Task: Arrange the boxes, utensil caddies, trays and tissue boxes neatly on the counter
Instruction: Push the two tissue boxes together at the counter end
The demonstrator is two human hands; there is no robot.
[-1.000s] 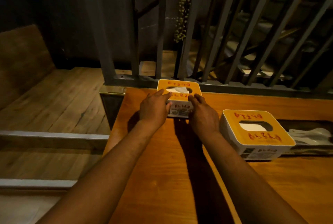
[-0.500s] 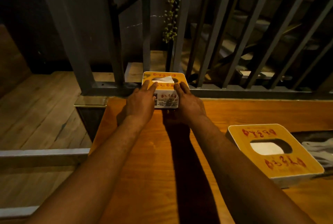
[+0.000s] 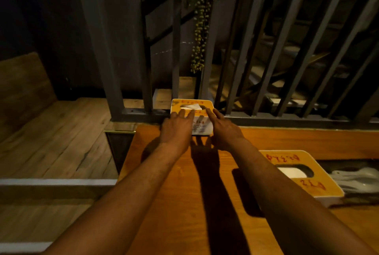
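A small tissue box (image 3: 201,127) with an orange top and white sides stands at the far edge of the wooden counter (image 3: 174,203), tight against the metal railing. My left hand (image 3: 177,129) lies on its left side, fingers spread over the top. My right hand (image 3: 224,129) is at its right side with the index finger stretched onto the top. Neither hand closes around the box. A second, larger orange-topped tissue box (image 3: 287,159) sits on the counter to the right, partly behind my right forearm.
A dark tray with white spoons (image 3: 356,179) lies just right of the larger box. The grey railing (image 3: 266,115) runs along the counter's far edge, with a hanging plant (image 3: 201,29) behind it. The counter's left edge drops to a wooden floor (image 3: 51,142).
The small tissue box has been pushed away from me up to the railing. My fingers have spread out from its sides and now lie loosely on it.
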